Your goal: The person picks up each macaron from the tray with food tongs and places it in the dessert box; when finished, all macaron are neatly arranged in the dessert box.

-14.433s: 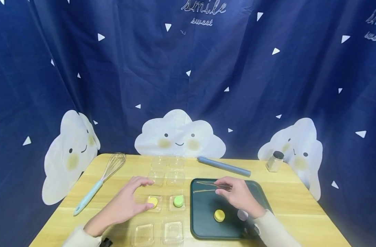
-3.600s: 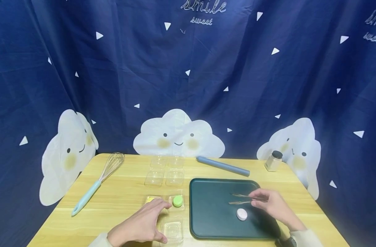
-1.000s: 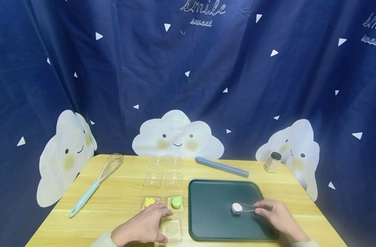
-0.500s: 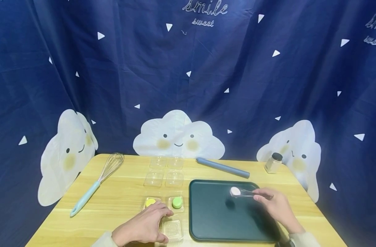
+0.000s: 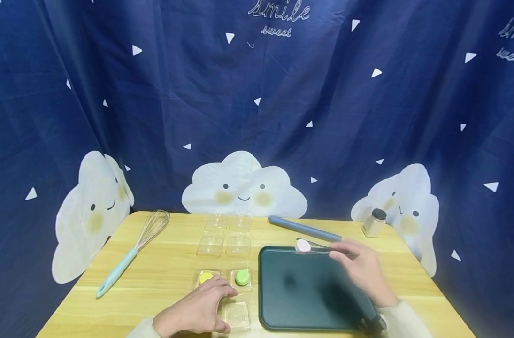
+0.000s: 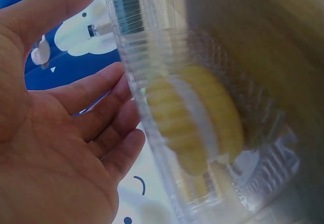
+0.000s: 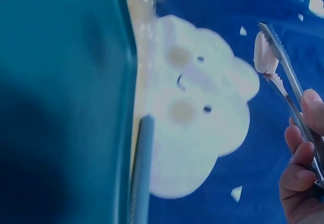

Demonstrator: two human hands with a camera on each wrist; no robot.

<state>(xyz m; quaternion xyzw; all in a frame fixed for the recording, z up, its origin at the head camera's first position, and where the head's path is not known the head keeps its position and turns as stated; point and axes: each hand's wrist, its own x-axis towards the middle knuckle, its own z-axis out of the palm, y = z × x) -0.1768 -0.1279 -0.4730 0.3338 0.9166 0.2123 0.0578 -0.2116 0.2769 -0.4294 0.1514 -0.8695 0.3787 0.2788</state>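
My right hand (image 5: 360,270) grips metal tongs (image 7: 288,79), whose serrated tips pinch a pale pink macaron (image 5: 303,246) in the air above the far edge of the dark green tray (image 5: 265,324). My left hand (image 5: 197,305) lies over the front clear boxes, fingers loosely bent and thumb low beside an uncovered clear plastic box (image 5: 235,315). In the left wrist view, its fingertips are right at the wall of a clear box holding a yellow macaron (image 6: 202,117). Farther back, a green macaron (image 5: 242,277) and another yellow macaron (image 5: 205,277) sit in their boxes.
Several clear box lids or halves (image 5: 210,245) stand behind the macarons. A whisk (image 5: 134,251) lies at the left, a blue-grey rolling pin (image 5: 305,228) behind the tray, and a black-capped jar (image 5: 374,223) at the back right. A blue cloud-print curtain hangs behind the table.
The tongs closed on the pale pink macaron and lifted it from the tray, then moved left and toward the back. Earlier, a yellow macaron left the tray. My left hand has lately stayed put.
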